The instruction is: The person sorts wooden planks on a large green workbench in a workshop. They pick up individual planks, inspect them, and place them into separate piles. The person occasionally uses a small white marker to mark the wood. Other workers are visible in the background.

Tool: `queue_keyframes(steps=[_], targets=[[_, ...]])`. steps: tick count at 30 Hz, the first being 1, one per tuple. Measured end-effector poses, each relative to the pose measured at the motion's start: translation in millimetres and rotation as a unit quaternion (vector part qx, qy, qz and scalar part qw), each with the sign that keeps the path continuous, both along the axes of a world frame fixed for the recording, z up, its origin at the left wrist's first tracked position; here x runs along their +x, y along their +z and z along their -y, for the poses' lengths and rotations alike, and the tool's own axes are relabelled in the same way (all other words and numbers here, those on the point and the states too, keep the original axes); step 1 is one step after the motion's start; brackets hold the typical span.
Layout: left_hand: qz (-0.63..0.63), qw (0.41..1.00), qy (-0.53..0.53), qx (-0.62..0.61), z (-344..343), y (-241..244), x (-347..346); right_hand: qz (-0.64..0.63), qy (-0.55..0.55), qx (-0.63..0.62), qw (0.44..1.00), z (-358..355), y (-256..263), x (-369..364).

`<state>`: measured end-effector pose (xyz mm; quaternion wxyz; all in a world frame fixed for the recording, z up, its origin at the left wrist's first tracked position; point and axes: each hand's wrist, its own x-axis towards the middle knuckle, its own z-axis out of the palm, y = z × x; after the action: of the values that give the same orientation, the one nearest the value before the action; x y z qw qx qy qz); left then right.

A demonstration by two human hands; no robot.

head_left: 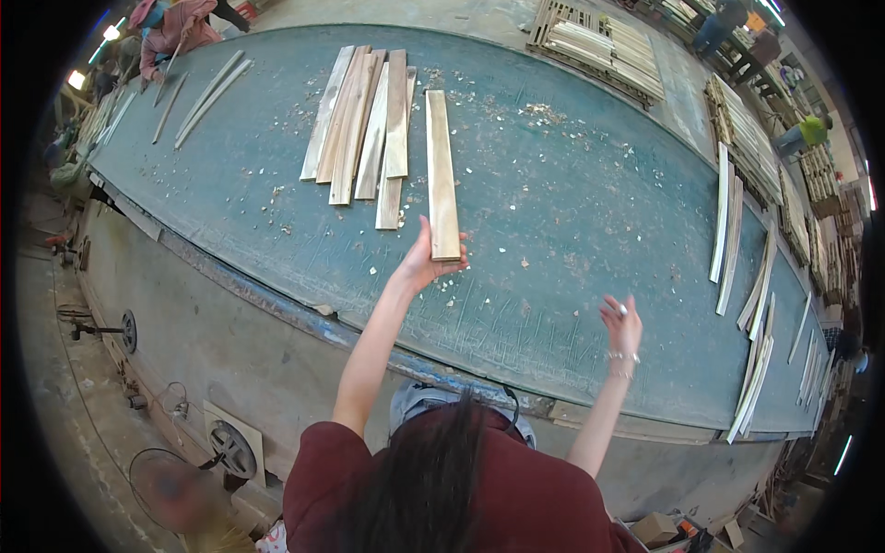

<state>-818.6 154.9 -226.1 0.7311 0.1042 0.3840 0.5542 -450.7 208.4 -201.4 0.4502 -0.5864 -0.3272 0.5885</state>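
Observation:
My left hand point(423, 261) grips the near end of a pale wooden board point(443, 176), thumb on its left edge and fingertips showing at the right. The board points away from me over the green work table point(539, 228). To its left lies a loose group of wooden boards point(363, 124), some overlapping. My right hand point(623, 323) is off to the right above the table, fingers partly spread and slightly blurred. A small white object point(623, 310), perhaps a ring or a bit of chalk, shows at its fingers.
Wood chips point(543, 113) are scattered over the tabletop. Narrow strips point(726, 228) lie along the right end, others point(213, 97) at the far left. A co-worker point(176, 31) leans over the far left corner. Pallets of stacked boards point(598, 52) stand beyond the table.

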Motion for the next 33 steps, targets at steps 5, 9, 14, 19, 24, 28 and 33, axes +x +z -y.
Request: queue_keyframes(steps=[5,9,14,19,24,28,33], targets=[[0.055,0.998,0.000,0.032,15,26,27,-0.314,0.206,-0.074,0.924,-13,4,-116],[-0.081,0.989,-0.082,0.091,48,51,52,-0.398,0.339,-0.119,0.844,-6,13,-174],[-0.406,0.753,-0.474,0.208,68,72,19,-0.374,0.385,-0.228,0.813,8,4,-188],[-0.657,0.696,-0.265,0.115,-32,5,-125,-0.345,0.363,-0.224,0.836,32,2,-201],[-0.872,0.429,-0.092,-0.218,-125,-10,-127,-0.309,0.384,-0.224,0.841,40,-10,-224],[-0.864,0.470,-0.060,-0.169,-119,-44,-133,-0.282,0.235,-0.265,0.892,51,8,-229],[-0.169,0.985,-0.015,0.013,-42,-8,-121,-0.554,0.154,-0.369,0.731,38,-31,-192]])
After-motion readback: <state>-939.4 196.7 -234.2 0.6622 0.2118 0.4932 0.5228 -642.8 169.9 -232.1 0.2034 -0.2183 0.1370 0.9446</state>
